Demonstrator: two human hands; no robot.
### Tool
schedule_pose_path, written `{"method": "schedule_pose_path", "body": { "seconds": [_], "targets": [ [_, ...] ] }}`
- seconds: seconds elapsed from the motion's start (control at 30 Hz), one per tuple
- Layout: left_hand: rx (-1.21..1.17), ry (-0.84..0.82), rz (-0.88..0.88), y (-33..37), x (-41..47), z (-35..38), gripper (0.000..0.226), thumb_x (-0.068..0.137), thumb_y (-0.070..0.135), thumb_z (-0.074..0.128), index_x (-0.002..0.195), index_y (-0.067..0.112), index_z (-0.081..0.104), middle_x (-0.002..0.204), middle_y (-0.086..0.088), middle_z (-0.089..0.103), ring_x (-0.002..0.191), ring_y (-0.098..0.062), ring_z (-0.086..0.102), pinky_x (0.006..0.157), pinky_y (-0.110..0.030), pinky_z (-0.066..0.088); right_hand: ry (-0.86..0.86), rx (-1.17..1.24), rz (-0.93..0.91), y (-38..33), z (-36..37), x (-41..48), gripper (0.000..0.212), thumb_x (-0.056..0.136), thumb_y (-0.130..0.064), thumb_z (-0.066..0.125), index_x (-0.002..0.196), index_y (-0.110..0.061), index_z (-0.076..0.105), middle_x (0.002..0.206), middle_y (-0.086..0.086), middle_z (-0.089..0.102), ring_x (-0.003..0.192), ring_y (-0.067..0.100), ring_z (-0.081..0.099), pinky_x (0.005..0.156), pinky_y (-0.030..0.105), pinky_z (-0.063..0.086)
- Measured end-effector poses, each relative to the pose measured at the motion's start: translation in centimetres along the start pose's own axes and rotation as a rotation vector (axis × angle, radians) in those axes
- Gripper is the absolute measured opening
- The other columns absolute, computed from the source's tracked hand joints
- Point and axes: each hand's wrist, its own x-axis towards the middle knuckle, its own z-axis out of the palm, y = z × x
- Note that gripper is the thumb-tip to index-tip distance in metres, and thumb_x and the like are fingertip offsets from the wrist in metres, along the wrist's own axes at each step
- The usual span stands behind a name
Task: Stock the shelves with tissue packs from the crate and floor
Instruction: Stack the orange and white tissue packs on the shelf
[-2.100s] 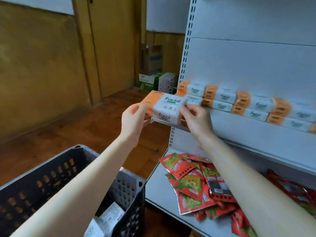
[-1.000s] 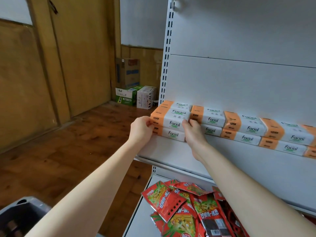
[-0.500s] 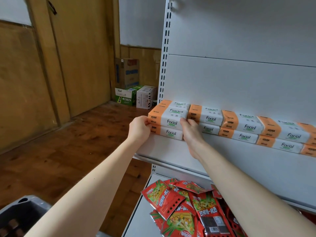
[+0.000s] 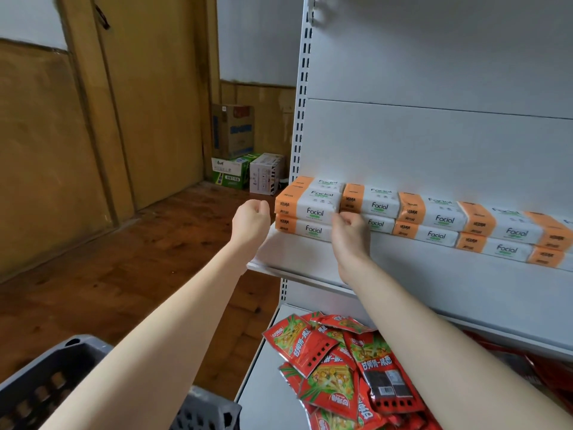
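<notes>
The newest pack (image 4: 310, 203) lies on top of another pack (image 4: 305, 228) at the far left end of the shelf (image 4: 310, 254), closing a two-high row (image 4: 440, 225) that runs off to the right. Its orange end sits about level with the shelf's left edge.

The right grip (image 4: 348, 235) is curled at the pack's right end, fingertips (image 4: 338, 217) touching it at the seam with the next stack; I cannot tell whether they pinch the wrapper or only rest there. The left grip (image 4: 251, 221) hangs just beside the stack's left end, loosely curled, holding nothing.

The risk is at that end. If the right fingers catch the film as they leave, the slick top pack could slide forward or off sideways onto the floor (image 4: 139, 274). A brush from the left grip could do the same. Below are the snack bags (image 4: 338, 367) and the crate (image 4: 46, 386).
</notes>
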Motion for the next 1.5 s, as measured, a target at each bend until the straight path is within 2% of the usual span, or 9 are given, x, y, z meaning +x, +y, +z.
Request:
{"method": "schedule_pose_path", "body": {
  "seconds": [0.1, 0.2, 0.3, 0.43, 0.57, 0.8, 1.23, 1.37, 1.5],
  "targets": [
    [-0.379, -0.095, -0.237, 1.3, 1.5, 0.5, 0.047, 0.100, 0.038, 0.030, 0.126, 0.005, 0.051, 0.123, -0.018, 0.055, 0.106, -0.025, 0.052, 0.095, -0.039, 0.041, 0.003, -0.012, 0.071, -0.4, -0.7, 0.6, 0.017, 0.091, -0.018, 0.042, 0.090, -0.013, 0.058, 0.084, 0.004, 0.051, 0.074, 0.021, 0.042, 0.060, 0.026, 0.031],
    [-0.431, -0.232, -0.354, 1.3, 3.7, 1.4, 0.067, 0.098, 0.052, 0.018, 0.143, 0.004, 0.030, 0.150, -0.012, 0.033, 0.138, -0.029, 0.032, 0.113, -0.040, 0.024, 0.022, 0.038, 0.151, -0.9, -0.8, 1.3, 0.020, 0.092, -0.016, 0.039, 0.077, -0.012, 0.051, 0.069, 0.002, 0.045, 0.058, 0.015, 0.036, 0.051, 0.027, 0.026],
    [-0.474, -0.331, -0.380, 0.3, 5.7, 2.5, 0.081, 0.094, 0.061, 0.012, 0.142, 0.000, 0.032, 0.142, -0.020, 0.043, 0.131, -0.033, 0.041, 0.110, -0.042, 0.033, 0.045, 0.094, 0.203, -0.8, -0.3, 2.0, 0.028, 0.092, -0.012, 0.036, 0.064, -0.014, 0.040, 0.062, 0.001, 0.038, 0.053, 0.015, 0.031, 0.047, 0.028, 0.023],
    [-0.536, -0.428, -0.399, -0.4, 6.8, 3.1, 0.081, 0.094, 0.062, 0.008, 0.116, 0.001, 0.057, 0.112, -0.019, 0.063, 0.104, -0.032, 0.059, 0.076, -0.034, 0.048, 0.035, 0.135, 0.226, -0.3, 0.2, 2.3, 0.035, 0.090, -0.008, 0.035, 0.057, -0.017, 0.032, 0.058, 0.002, 0.034, 0.050, 0.016, 0.026, 0.046, 0.027, 0.020],
    [-0.524, -0.517, -0.371, -0.2, 7.2, 3.7, 0.072, 0.094, 0.061, 0.008, 0.090, 0.014, 0.062, 0.095, -0.011, 0.067, 0.087, -0.024, 0.063, 0.075, -0.033, 0.049, 0.035, 0.156, 0.230, 0.1, 0.7, 3.1, 0.033, 0.090, -0.009, 0.035, 0.058, -0.016, 0.036, 0.060, 0.001, 0.038, 0.052, 0.016, 0.030, 0.047, 0.026, 0.023],
    [-0.492, -0.542, -0.361, -0.7, 8.0, 4.4, 0.069, 0.095, 0.060, 0.012, 0.086, 0.015, 0.064, 0.076, -0.006, 0.071, 0.081, -0.023, 0.064, 0.073, -0.032, 0.050, 0.044, 0.183, 0.220, 1.2, 1.6, 4.1, 0.028, 0.090, -0.012, 0.035, 0.063, -0.014, 0.044, 0.065, 0.002, 0.045, 0.055, 0.016, 0.036, 0.049, 0.026, 0.026],
    [-0.465, -0.486, -0.352, -0.7, 7.3, 3.7, 0.080, 0.089, 0.068, 0.004, 0.087, 0.009, 0.059, 0.094, -0.015, 0.060, 0.092, -0.028, 0.058, 0.081, -0.035, 0.047, 0.010, 0.068, 0.187, 0.2, 1.1, 3.3, 0.028, 0.094, -0.017, 0.034, 0.098, -0.008, 0.060, 0.100, 0.010, 0.059, 0.085, 0.022, 0.051, 0.070, 0.025, 0.035],
    [-0.492, -0.460, -0.373, -1.0, 6.8, 2.8, 0.080, 0.088, 0.069, 0.006, 0.121, 0.011, 0.052, 0.117, -0.008, 0.057, 0.115, -0.027, 0.047, 0.100, -0.036, 0.038, 0.081, 0.033, 0.147, -0.1, 0.4, 2.5, 0.025, 0.095, -0.019, 0.034, 0.073, -0.015, 0.046, 0.090, 0.007, 0.049, 0.072, 0.020, 0.040, 0.059, 0.026, 0.030],
    [-0.471, -0.314, -0.341, -0.4, 4.0, 1.5, 0.065, 0.098, 0.050, 0.014, 0.140, 0.006, 0.038, 0.145, -0.008, 0.041, 0.135, -0.021, 0.038, 0.115, -0.036, 0.024, 0.118, 0.108, 0.089, -0.6, 0.1, -0.1, 0.021, 0.095, -0.018, 0.038, 0.098, -0.013, 0.059, 0.092, 0.004, 0.052, 0.083, 0.018, 0.044, 0.072, 0.024, 0.032]
  ]
}}
